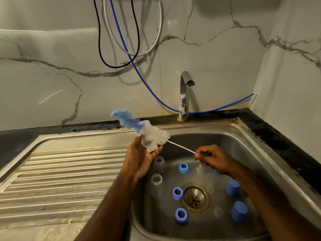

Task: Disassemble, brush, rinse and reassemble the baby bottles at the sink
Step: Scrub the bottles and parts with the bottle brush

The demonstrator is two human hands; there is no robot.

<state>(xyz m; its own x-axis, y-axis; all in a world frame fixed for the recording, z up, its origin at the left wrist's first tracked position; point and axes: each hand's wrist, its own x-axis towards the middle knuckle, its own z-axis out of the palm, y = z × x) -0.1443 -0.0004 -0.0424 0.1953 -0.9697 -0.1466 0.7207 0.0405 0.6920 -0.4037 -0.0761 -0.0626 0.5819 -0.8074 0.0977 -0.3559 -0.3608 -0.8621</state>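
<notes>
Bottles lie disassembled in the sink; brushing seems unstarted. Right hand pinches the brush handle, left hand spread beneath its bristles.

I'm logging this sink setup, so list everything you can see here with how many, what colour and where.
bottle brush: one, white and blue bristles, white wire handle, held above the sink's left edge
bottles: two, clear, open-topped, left side of basin
collar rings: three, blue, basin floor around the drain
caps: two, blue, right side of basin
teats: about three, clear, hard to make out, basin floor
sink: one, steel, with ribbed drainboard on the left
tap: one, chrome, behind basin, no water running
hoses: three, blue, black, white, on the marble wall
left hand: cradles the bristles
right hand: fingers pinch the handle end
</notes>
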